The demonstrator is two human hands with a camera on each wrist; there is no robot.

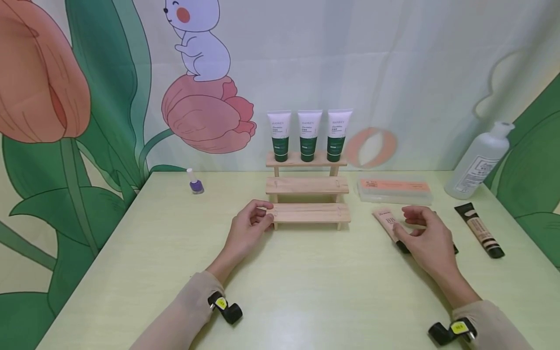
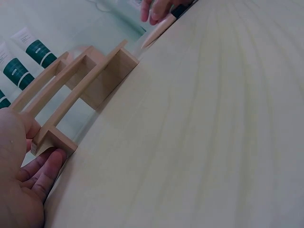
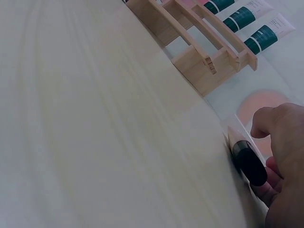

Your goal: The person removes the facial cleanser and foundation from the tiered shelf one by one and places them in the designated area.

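Right hand [image 1: 430, 243] I'm operating: arching, fingers apart, over flat beige black-capped tube [image 1: 387, 221], right of stepped pale-wood stand [image 1: 310, 213]; left hand [image 1: 249, 226] pinching stand's end, jolt risking toppling upright white-green tubes [image 1: 308, 141].

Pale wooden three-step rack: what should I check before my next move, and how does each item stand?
1. Three white-and-green squeeze tubes upright on the top step of the pale wooden rack: ok.
2. Left hand holding the left end of the rack's lowest step: ok.
3. Lower two steps bare: ok.
4. Flat pale pink tube with a black cap close to the right hand: ok.
5. Right hand touching that tube: cannot tell.
6. Right hand clear of other items: not ok; it partly covers a dark-ended item.
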